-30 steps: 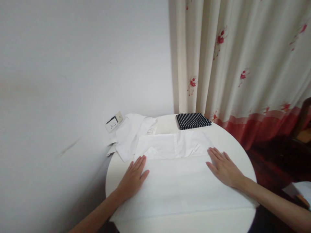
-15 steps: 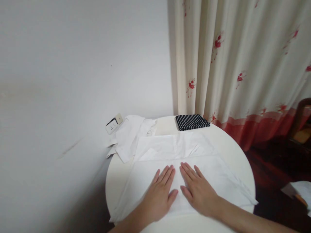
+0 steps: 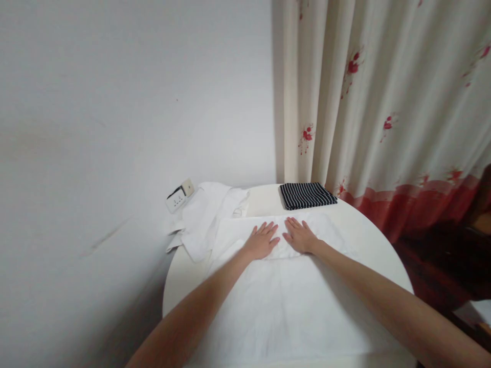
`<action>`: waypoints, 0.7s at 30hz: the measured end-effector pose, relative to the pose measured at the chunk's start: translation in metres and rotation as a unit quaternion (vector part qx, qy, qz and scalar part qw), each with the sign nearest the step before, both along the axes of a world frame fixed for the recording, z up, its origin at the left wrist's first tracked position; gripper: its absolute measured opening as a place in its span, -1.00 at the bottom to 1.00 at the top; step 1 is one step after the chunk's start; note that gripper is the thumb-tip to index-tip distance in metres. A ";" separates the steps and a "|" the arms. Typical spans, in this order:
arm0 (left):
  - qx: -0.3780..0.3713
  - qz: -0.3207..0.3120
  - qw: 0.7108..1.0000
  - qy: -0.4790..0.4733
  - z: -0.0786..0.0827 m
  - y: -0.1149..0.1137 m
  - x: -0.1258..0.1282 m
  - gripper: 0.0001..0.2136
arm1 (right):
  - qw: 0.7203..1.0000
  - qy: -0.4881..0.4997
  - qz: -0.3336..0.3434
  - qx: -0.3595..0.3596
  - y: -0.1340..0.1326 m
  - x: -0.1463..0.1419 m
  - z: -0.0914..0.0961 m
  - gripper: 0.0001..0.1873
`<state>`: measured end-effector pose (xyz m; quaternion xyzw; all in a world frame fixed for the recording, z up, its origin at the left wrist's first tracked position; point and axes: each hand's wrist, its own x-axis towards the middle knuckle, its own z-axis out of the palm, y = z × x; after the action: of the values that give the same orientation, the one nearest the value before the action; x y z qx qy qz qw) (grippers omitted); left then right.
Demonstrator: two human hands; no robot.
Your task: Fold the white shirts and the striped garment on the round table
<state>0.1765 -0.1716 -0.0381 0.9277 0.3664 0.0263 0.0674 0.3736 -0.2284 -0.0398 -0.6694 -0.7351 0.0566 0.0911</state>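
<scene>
A white garment (image 3: 284, 301) lies spread flat over a round white table (image 3: 368, 230). My left hand (image 3: 261, 240) rests palm down on its far folded part, fingers stretched out. Right beside it, my right hand (image 3: 299, 235) lies flat in the same way, the two hands almost touching at the middle of the cloth. Neither hand holds anything. Both forearms reach across the garment from the near edge.
A folded dark striped cloth (image 3: 307, 194) sits at the table's far edge. A crumpled white garment (image 3: 205, 217) hangs over the left rim by a wall socket (image 3: 179, 196). A flowered curtain (image 3: 383, 102) hangs behind on the right, a plain wall on the left.
Both hands slid from the outer sides of the garment to its middle, then forward together onto the far folded part. The arms now stretch further out.
</scene>
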 end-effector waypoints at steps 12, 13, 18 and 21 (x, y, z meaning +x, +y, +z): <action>0.120 0.088 0.988 -0.046 -0.026 0.075 -0.106 -0.50 | 0.993 -0.043 -0.103 0.048 0.001 0.118 -0.028 -0.33; 0.115 0.091 0.988 -0.056 -0.025 0.075 -0.108 -0.51 | 0.991 -0.043 -0.110 0.056 0.000 0.122 -0.029 -0.34; 0.009 0.093 0.990 -0.104 -0.014 0.070 -0.113 -0.50 | 0.988 0.024 -0.121 0.098 -0.001 0.136 -0.036 -0.42; -0.029 0.068 0.988 -0.134 -0.005 0.061 -0.118 -0.48 | 0.976 0.103 -0.136 0.131 -0.001 0.139 -0.036 -0.44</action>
<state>0.0587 -0.1110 -0.0434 0.8861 0.4173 0.1445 0.1408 0.5127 -0.2289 -0.0762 -0.7359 -0.6248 0.0156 0.2606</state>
